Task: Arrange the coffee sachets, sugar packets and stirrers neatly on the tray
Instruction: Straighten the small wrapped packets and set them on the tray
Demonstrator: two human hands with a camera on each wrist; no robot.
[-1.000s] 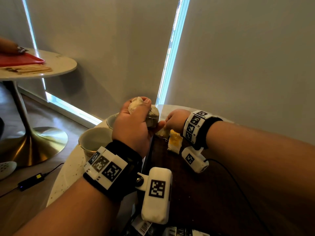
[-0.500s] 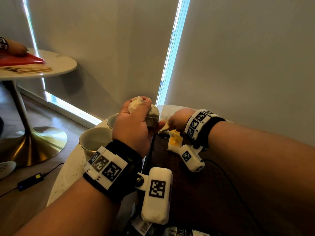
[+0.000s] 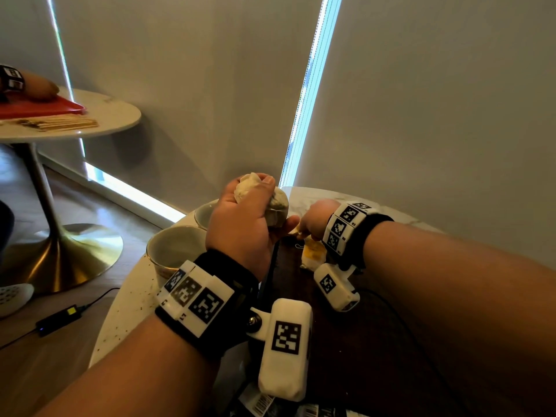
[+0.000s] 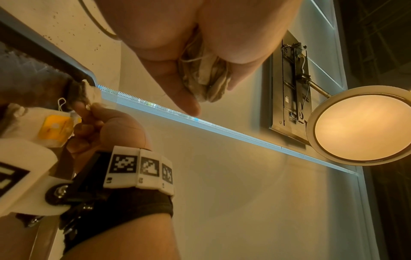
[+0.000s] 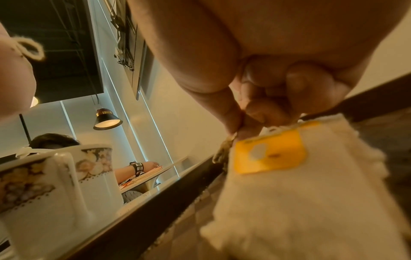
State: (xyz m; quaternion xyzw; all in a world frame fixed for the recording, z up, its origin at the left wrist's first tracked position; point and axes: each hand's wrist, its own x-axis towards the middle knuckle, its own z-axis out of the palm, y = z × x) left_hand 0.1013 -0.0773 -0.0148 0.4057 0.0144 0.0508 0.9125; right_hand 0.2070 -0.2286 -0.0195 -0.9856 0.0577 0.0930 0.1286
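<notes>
Round white table [image 3: 132,299], stone-look top with dark specks. On it a dark wood-grain tray [image 3: 376,341] with a raised black rim. Two glazed white cups [image 3: 176,249] stand left of the tray; the near one has a gold rim and, seen from the right wrist, a floral band and handle.

Left hand [image 3: 243,224] is raised above the tray's left edge, fingers curled tight round a wad of crumpled beige bags [image 3: 275,203]: thin paper, creased, thread loops hanging out.

Right hand [image 3: 314,218] is low at the tray's far corner, thumb and forefinger pinching a small beige scrap [image 4: 92,95] at the rim; other fingers curled in.

Just beside that hand a flat cream bag [image 5: 300,193] lies on the tray: soft fibrous paper, frayed edges, square yellow tag [image 5: 270,151] with string on top.

Barcoded sachets [image 3: 261,404] at the tray's near edge, mostly hidden.
</notes>
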